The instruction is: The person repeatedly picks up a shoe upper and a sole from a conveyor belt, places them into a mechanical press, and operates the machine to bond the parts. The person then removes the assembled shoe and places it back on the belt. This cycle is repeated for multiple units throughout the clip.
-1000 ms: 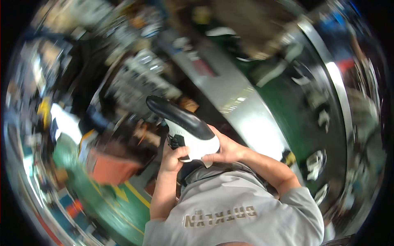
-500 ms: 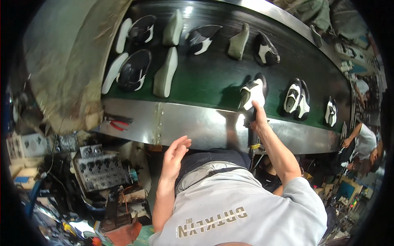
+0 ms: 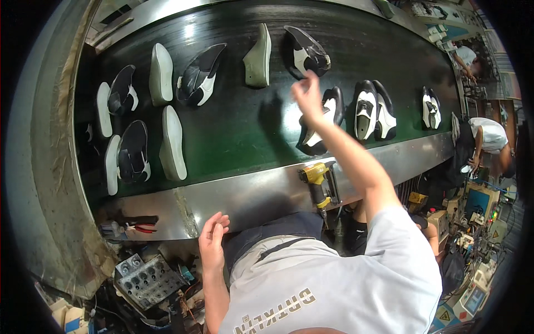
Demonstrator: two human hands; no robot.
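Observation:
My right hand (image 3: 309,97) reaches over the dark green conveyor belt (image 3: 233,145), fingers apart and loosely bent, holding nothing. Just beyond its fingers lies a black and white shoe upper (image 3: 305,50); I cannot tell whether they touch. Beneath my right wrist stands a black and white shoe (image 3: 332,106), partly hidden by the forearm. A grey-green shoe last (image 3: 258,58) is to the left of the upper. Close to my waist, my left hand (image 3: 213,236) hangs empty by the metal edge (image 3: 250,206), its fingers slightly spread.
A yellow and black nail gun (image 3: 318,181) rests on the metal edge. Red-handled pliers (image 3: 140,228) lie farther left. More lasts (image 3: 173,142) and uppers (image 3: 134,153) stand on the belt's left; finished-looking shoes (image 3: 366,108) stand right. Another person (image 3: 489,136) is at the far right.
My right hand has let go of the black and white shoe, left on the belt, and moved up and left toward the upper. My view has shifted; the nail gun now shows fully.

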